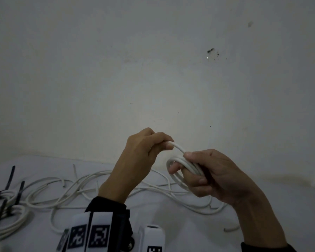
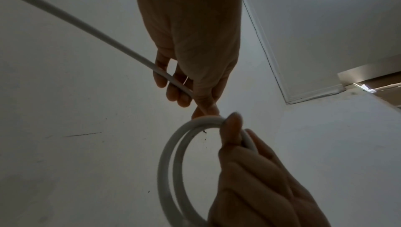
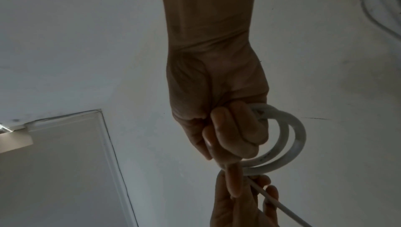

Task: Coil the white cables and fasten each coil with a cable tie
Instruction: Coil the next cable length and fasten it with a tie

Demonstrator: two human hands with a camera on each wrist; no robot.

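Right hand: the right hand (image 1: 213, 177) is gripping a small coil (image 1: 178, 171) of white cable, fingers curled round the bunched loops, thumb lying over the top of them.
Left hand: the left hand (image 1: 144, 148) is pinching the cable's free run (image 1: 177, 147) between thumb and fingers, just beside the coil; in the left wrist view the run (image 2: 86, 26) is passing across the curled fingers (image 2: 173, 91) and stretching away up to the left.
Coil: it is hanging in the air in front of a white wall (image 1: 153, 60), above the surface (image 1: 289, 206); two loops are showing clearly from the right wrist view (image 3: 288, 145).
Loose cables: more white cable (image 1: 71, 190) is lying in a slack tangle on the white surface beneath both hands.
Finished coils: at the left edge, coiled cables (image 1: 5, 215) are lying on the surface, each bound with a black cable tie (image 1: 9, 177), the tie tails sticking up.
Wrist rig: a white block with black square markers (image 1: 98, 235) is sitting on the left forearm below a dark sleeve (image 1: 107, 204).
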